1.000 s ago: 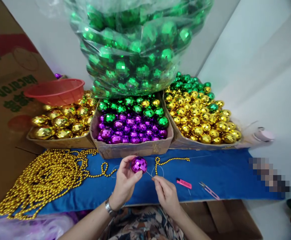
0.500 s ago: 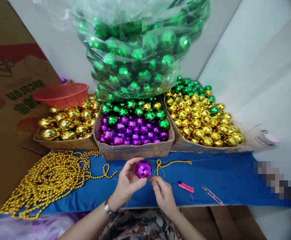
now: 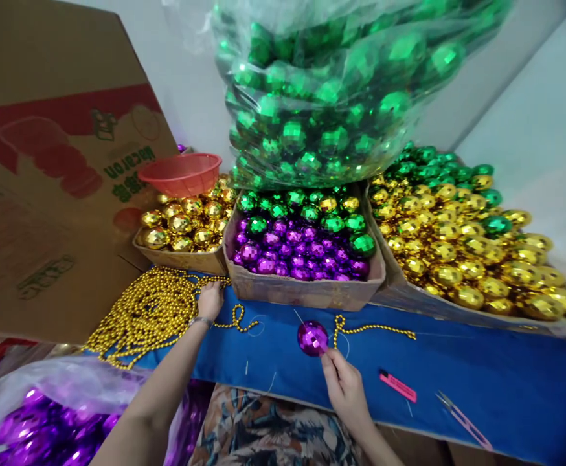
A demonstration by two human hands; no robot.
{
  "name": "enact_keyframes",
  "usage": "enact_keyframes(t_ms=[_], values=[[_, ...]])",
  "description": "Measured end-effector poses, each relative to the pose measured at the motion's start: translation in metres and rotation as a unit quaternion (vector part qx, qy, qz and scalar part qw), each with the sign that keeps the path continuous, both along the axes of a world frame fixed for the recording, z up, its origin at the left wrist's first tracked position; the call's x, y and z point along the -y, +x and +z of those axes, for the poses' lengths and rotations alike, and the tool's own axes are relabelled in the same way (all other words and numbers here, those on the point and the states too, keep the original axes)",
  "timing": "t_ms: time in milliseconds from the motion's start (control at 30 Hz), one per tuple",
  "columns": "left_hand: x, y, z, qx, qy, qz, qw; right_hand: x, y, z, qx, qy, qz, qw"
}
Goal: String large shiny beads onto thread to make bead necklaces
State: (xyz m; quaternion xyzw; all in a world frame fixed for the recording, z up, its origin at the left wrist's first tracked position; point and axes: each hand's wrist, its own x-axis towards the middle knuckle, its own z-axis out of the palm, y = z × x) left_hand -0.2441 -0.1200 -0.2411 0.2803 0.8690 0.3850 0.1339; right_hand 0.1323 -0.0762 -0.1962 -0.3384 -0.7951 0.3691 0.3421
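Observation:
My right hand [image 3: 347,387] pinches the lower right side of a shiny purple faceted ball [image 3: 313,338] above the blue cloth. A thin needle-like rod [image 3: 298,316] sticks out of the ball's upper left. At the left, my left hand [image 3: 210,301] is closed on gold bead string at the right edge of a heaped pile of gold bead strands [image 3: 151,310]; its fingertips are partly hidden. Between the hands lies a looped gold strand end [image 3: 238,318] with thin thread. Another short gold strand [image 3: 375,327] lies just beyond the purple ball.
Behind stand cardboard boxes of gold balls [image 3: 181,223], purple and green balls [image 3: 293,249], and gold and green balls [image 3: 458,239]. A large clear bag of green balls [image 3: 331,123] rests above. A red basket [image 3: 181,175], pink cutter [image 3: 398,386] and thread snips [image 3: 465,421] are also here.
My left hand has let go of the purple ball and moved left to the gold bead pile. The right hand now holds the ball alone. The view has swung left.

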Motion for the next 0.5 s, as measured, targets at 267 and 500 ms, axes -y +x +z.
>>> enact_keyframes(t_ms=[267,500], values=[[0.007,0.005,0.009,0.086,0.062,0.025,0.994,0.004,-0.002,-0.002,0.004,-0.011,0.01,1.0],[0.014,0.09,0.058,0.345,0.212,-0.067,0.912,0.007,-0.018,0.01,0.023,0.014,0.076,0.997]])
